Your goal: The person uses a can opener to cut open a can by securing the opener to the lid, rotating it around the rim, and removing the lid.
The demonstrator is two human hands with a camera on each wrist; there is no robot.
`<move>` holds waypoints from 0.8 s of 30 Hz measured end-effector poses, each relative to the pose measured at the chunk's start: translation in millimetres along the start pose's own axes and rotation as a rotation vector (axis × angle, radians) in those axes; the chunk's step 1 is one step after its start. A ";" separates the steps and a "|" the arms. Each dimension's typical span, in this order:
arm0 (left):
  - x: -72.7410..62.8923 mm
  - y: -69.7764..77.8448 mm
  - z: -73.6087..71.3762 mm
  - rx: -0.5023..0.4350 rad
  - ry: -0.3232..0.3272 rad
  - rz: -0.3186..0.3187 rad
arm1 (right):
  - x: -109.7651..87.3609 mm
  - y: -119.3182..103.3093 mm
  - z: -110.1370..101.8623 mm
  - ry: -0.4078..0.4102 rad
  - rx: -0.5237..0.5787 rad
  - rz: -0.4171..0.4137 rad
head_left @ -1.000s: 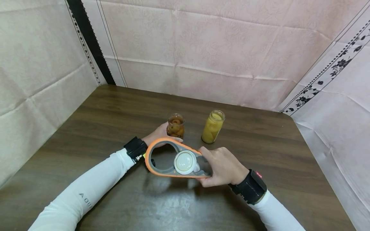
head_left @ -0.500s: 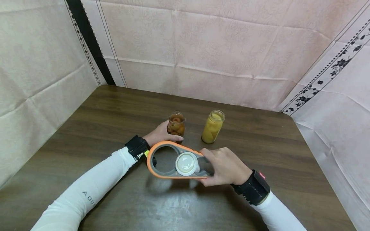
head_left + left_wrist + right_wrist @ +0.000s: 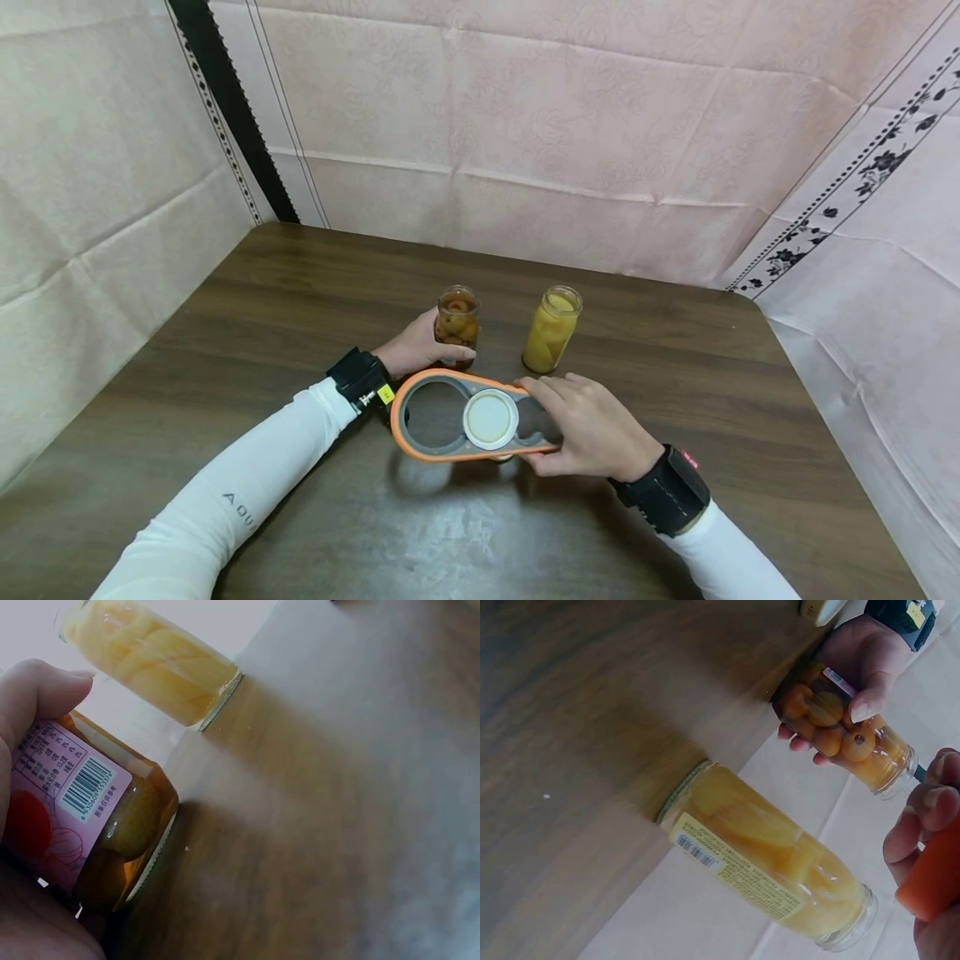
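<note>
My left hand (image 3: pixel 416 343) grips a lidless glass jar of round brown fruit (image 3: pixel 457 318), thumb across its front. A pink barcode label (image 3: pixel 67 795) shows on that jar in the left wrist view. My right hand (image 3: pixel 592 425) holds an orange and grey jar opener (image 3: pixel 460 449) by its narrow end, level above the table. A pale round lid (image 3: pixel 491 419) sits in the opener's middle ring, while the wide ring shows bare table through it. In the right wrist view, the opener's orange end (image 3: pixel 937 877) is between the right fingers.
An open jar of yellow fruit pieces (image 3: pixel 552 329) stands upright just right of the brown jar. A second lid (image 3: pixel 825 610) lies on the wooden table (image 3: pixel 337 517), mostly hidden under the opener in the head view. Pale cloth (image 3: pixel 525 125) hangs behind the table.
The opener and right hand have shifted slightly right, carrying the lid along. The left hand and brown jar have moved a little away from the person, and the jar looks more upright.
</note>
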State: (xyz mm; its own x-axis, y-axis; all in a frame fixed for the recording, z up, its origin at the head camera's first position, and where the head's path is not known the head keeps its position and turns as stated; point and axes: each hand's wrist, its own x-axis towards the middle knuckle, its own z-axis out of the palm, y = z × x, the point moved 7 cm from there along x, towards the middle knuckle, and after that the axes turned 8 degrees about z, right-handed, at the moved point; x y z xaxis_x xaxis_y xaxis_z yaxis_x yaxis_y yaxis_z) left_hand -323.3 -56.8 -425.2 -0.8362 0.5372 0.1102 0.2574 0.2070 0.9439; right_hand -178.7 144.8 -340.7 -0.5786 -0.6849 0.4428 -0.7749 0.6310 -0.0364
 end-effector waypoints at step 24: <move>4.1 0.7 -3.6 0.023 0.025 0.002 | -25.3 26.8 -2.9 -0.120 0.092 0.172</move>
State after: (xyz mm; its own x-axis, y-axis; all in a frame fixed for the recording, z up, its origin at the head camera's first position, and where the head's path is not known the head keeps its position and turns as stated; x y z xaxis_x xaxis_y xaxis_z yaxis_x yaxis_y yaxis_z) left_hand -328.3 -57.4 -422.9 -0.8476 0.5168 0.1202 0.2701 0.2253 0.9361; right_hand -184.1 180.0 -350.3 -0.7260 -0.6123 0.3131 -0.6791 0.7102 -0.1859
